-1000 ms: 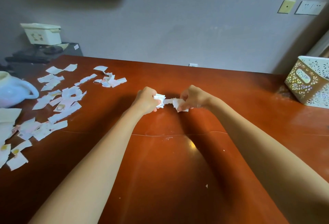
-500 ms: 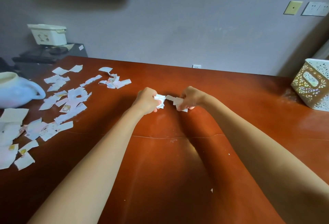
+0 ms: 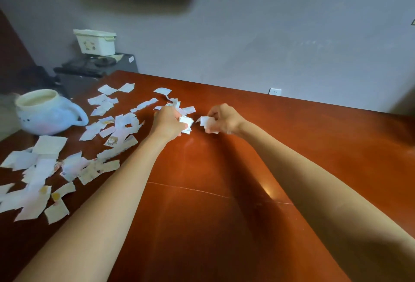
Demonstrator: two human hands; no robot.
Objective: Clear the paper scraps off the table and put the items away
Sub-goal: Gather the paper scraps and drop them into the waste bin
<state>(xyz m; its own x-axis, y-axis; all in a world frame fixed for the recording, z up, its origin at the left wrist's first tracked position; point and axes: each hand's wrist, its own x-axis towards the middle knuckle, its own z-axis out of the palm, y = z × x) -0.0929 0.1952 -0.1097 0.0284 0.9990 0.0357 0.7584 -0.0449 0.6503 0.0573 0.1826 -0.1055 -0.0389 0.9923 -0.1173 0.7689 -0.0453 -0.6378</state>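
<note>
2 hands close together at glossy reddish-brown wooden table (image 3: 314, 147): left hand (image 3: 168, 122) curled round crumpled wad of white paper scraps (image 3: 186, 122), right hand (image 3: 226, 119) pinching small white paper bundle (image 3: 207, 123). Many loose torn scraps (image 3: 121, 124) strewn leftward (near round pale-blue ceramic mug (image 3: 47, 113)).

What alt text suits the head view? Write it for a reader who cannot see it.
At a reddish-brown wooden table, the left hand grips a wad of white paper scraps and the right hand pinches a smaller bunch. Many loose scraps lie spread over the table's left side, near a pale blue mug.
</note>
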